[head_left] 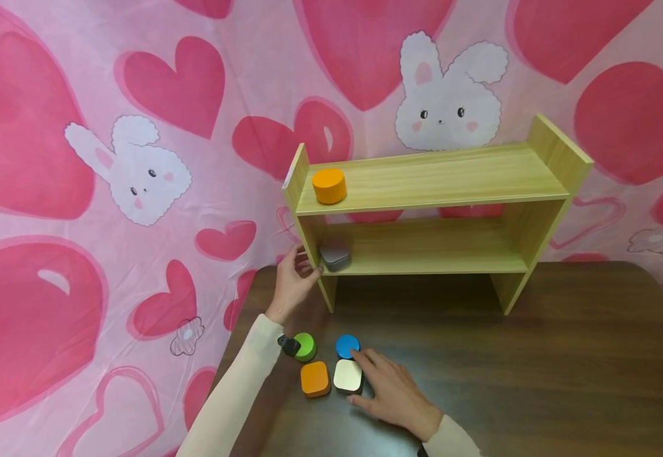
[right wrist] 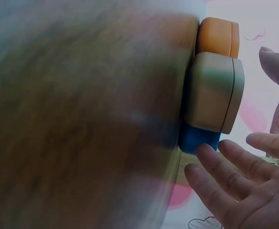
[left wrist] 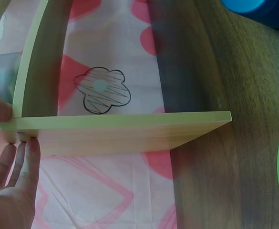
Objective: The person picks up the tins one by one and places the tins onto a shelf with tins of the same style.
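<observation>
My left hand (head_left: 292, 285) pinches the left side panel of a two-tier wooden shelf (head_left: 434, 181), thumb toward the inside and fingers along the outer face. Just inside that panel, a grey tin (head_left: 335, 256) sits on the lower board; the left wrist view shows the tin (left wrist: 3, 74) beside the thumb. My right hand (head_left: 394, 393) hovers with spread fingers beside a cream square tin (head_left: 347, 376) on the table. Its index fingertip overlaps the edge of a blue round tin (head_left: 347, 346). From the right wrist, the cream tin (right wrist: 213, 90) stands apart from the palm.
An orange round tin (head_left: 329, 186) stands on the shelf's top board, at the left end. On the dark wooden table (head_left: 571, 355), a green round tin (head_left: 306, 346) and an orange square tin (head_left: 315, 379) stand left of the blue and cream ones. Behind hangs a pink heart-patterned cloth (head_left: 217, 190).
</observation>
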The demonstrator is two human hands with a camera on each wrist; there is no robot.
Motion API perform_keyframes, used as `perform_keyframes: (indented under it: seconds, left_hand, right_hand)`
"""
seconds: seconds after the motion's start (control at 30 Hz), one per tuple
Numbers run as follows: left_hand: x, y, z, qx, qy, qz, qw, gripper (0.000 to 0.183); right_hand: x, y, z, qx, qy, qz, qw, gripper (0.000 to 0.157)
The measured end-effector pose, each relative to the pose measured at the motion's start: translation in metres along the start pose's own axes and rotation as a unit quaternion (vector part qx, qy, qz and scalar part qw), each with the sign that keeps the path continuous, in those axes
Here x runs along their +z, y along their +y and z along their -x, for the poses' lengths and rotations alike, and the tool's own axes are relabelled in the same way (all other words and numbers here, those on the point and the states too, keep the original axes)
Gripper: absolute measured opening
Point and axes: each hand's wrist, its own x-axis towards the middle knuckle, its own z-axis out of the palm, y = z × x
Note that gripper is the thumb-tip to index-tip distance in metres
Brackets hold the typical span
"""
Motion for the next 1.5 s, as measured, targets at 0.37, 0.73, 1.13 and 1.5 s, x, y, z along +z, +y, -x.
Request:
perform_keyframes:
  seconds: [0.37,0.73,1.13,1.5]
  left_hand:
    - [-0.004,-0.002,-0.004,-0.003,-0.020,-0.008,0.9998,0.063]
    - [-0.003,-0.003,-0.006,-0.003,-0.018,0.009,0.9998,0.062]
    - [-0.002,-0.004,-0.006,-0.005,-0.016,0.017,0.9997,0.062]
    - [-0.001,-0.002,-0.004,-0.016,-0.010,0.015,0.9997,0.064]
  right_hand:
    - [0.004,-0.002,-0.003,-0.004,-0.002,0.008,1.000,0.077]
    - [0.007,-0.002,-0.010,-0.009,-0.002,-0.004,1.000,0.064]
    - [0.008,0.000,-0.017,0.010,-0.028,-0.044,0.999,0.064]
    - [0.011,0.002,-0.019,0.012,-0.032,-0.053,0.998,0.064]
